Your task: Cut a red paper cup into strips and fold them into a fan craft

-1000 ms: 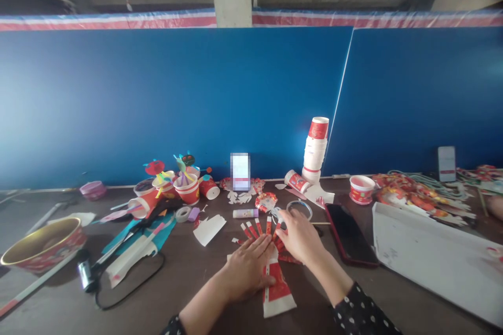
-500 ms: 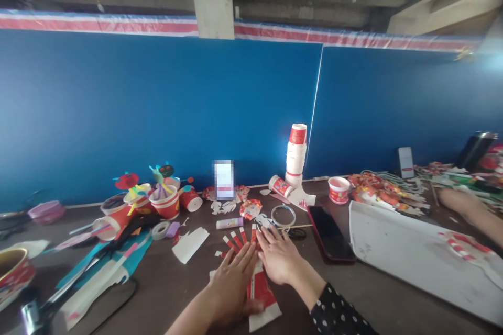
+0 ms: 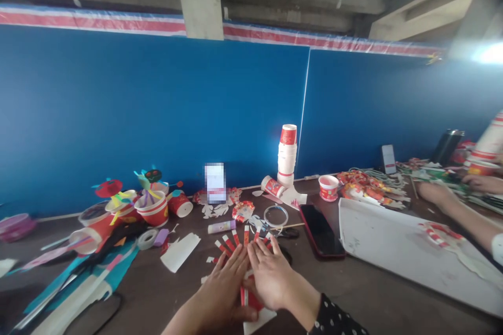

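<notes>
A paper cup (image 3: 251, 302) cut into red-and-white strips lies flattened on the brown table, its strips fanned out away from me. Across its left side rests my left hand (image 3: 228, 285), flat with the fingers stretched forward. My right hand (image 3: 274, 278) is spread flat beside it, fingertips on the strips, and the two hands nearly meet. Both cover most of the cup's middle; neither grasps anything. Just beyond the fingertips are a glue stick (image 3: 221, 226), a clear ring-shaped roll (image 3: 275, 216) and dark-handled scissors (image 3: 290, 233).
A black phone (image 3: 322, 231) lies right of my hands, beside a white board (image 3: 393, 251). Stacked paper cups (image 3: 287, 154) stand by the blue partition (image 3: 157, 89). Decorated cups (image 3: 152, 209) are at left. A co-worker's hand (image 3: 436, 193) reaches in at far right.
The view has turned right, bringing in a co-worker's other hand and more cups. My right hand has slid over the cup's middle, fingers more spread; strips now show to its right.
</notes>
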Demonstrator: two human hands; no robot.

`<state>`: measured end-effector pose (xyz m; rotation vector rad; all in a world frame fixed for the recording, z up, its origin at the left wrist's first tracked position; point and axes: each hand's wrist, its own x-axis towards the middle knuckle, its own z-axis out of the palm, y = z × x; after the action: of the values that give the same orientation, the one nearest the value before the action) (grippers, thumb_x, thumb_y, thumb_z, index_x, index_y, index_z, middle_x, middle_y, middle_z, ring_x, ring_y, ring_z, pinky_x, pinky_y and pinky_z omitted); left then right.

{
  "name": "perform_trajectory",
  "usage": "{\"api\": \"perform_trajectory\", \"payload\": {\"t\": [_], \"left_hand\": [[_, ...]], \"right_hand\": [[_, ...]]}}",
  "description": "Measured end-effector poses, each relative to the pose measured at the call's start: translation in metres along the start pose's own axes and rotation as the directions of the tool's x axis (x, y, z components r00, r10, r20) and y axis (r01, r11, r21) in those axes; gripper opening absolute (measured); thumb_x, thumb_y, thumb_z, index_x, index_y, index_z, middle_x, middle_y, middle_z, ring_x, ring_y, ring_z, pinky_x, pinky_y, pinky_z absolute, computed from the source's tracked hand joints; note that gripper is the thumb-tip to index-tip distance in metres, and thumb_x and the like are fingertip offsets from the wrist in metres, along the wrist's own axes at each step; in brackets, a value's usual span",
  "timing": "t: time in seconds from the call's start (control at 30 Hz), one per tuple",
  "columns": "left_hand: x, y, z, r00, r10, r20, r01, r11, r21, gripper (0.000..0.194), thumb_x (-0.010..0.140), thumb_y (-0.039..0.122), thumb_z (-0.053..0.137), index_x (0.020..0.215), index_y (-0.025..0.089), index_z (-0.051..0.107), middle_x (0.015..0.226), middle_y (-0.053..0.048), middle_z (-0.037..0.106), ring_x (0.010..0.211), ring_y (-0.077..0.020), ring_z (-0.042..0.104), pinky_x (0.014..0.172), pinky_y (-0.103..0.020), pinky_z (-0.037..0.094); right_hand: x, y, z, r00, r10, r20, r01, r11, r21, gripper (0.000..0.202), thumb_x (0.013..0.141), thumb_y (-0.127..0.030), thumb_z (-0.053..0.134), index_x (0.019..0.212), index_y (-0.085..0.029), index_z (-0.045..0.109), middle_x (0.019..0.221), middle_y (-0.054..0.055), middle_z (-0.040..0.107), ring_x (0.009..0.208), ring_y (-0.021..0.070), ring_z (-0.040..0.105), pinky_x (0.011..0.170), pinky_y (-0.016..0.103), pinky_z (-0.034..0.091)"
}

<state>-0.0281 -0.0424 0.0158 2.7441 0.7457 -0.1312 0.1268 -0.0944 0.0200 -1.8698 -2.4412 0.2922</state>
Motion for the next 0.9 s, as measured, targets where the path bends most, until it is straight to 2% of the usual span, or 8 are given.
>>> {"api": "perform_trajectory", "payload": {"t": [0.13,0.27,0.37,0.5,0.6,0.7,0.9], "left_hand": [[-0.003,-0.006,0.003,0.999,-0.047,-0.017,0.047,0.999,0.001,0.105,0.070,0.074,0.046,0.143,0.014,0.000,0.147,-0.017,0.003,0.137,-0.0304,0.006,0.110,-0.048,0.009],[-0.003,-0.009,0.003,0.999,-0.026,-0.032,0.027,0.999,0.031,0.093,0.076,0.069,0.044,0.144,0.018,0.006,0.147,-0.016,0.008,0.136,-0.0311,0.009,0.109,-0.051,0.011],[-0.002,-0.005,0.000,0.998,-0.063,-0.007,0.064,0.997,0.051,0.095,0.073,0.069,0.047,0.144,0.018,0.010,0.147,-0.017,0.010,0.136,-0.0323,0.011,0.108,-0.053,0.010],[-0.003,0.003,-0.006,0.990,-0.133,0.055,0.129,0.989,0.077,0.100,0.070,0.071,0.049,0.143,0.014,0.012,0.147,-0.018,0.007,0.136,-0.0326,0.008,0.107,-0.056,0.007],[-0.004,0.004,-0.009,0.990,-0.130,0.063,0.125,0.989,0.073,0.100,0.070,0.073,0.046,0.143,0.013,0.013,0.147,-0.016,0.005,0.136,-0.0319,0.006,0.107,-0.056,0.006],[-0.005,0.001,-0.011,0.992,-0.116,0.049,0.112,0.990,0.082,0.097,0.069,0.075,0.045,0.142,0.017,0.019,0.147,-0.014,0.012,0.136,-0.0321,0.007,0.107,-0.056,0.007],[-0.001,0.001,-0.012,0.992,-0.127,-0.013,0.127,0.990,0.057,0.086,0.070,0.072,0.049,0.140,0.025,0.030,0.144,-0.013,0.027,0.134,-0.0354,0.017,0.104,-0.061,0.014]], "right_hand": [[-0.001,-0.002,0.005,1.000,-0.003,-0.023,0.003,1.000,0.006,0.069,0.085,-0.040,0.040,0.138,0.003,0.026,0.143,0.024,0.025,0.135,0.0319,0.018,0.110,0.054,0.001],[0.000,-0.003,0.007,0.999,0.005,-0.033,-0.005,1.000,-0.006,0.075,0.083,-0.045,0.044,0.137,0.003,0.027,0.143,0.025,0.024,0.135,0.0323,0.017,0.110,0.053,0.002],[0.001,-0.005,0.007,0.999,0.025,-0.036,-0.025,1.000,-0.012,0.078,0.081,-0.048,0.045,0.137,0.003,0.027,0.143,0.025,0.023,0.135,0.0319,0.016,0.110,0.052,0.002],[0.001,-0.006,0.009,0.998,0.045,-0.037,-0.045,0.999,0.018,0.082,0.079,-0.049,0.045,0.138,0.005,0.025,0.144,0.025,0.021,0.136,0.0312,0.016,0.111,0.052,0.000],[0.000,-0.005,0.009,0.998,0.039,-0.046,-0.037,0.999,0.040,0.081,0.080,-0.050,0.043,0.138,0.005,0.024,0.145,0.024,0.020,0.136,0.0309,0.015,0.110,0.052,0.000],[0.000,-0.004,0.008,0.998,0.045,-0.052,-0.042,0.997,0.059,0.080,0.081,-0.050,0.043,0.138,0.004,0.025,0.144,0.024,0.021,0.136,0.0302,0.016,0.110,0.052,0.001],[0.002,-0.003,0.005,0.997,0.018,-0.071,-0.014,0.998,0.056,0.081,0.079,-0.049,0.049,0.137,0.003,0.026,0.143,0.025,0.023,0.135,0.0311,0.019,0.110,0.052,0.001]]}}
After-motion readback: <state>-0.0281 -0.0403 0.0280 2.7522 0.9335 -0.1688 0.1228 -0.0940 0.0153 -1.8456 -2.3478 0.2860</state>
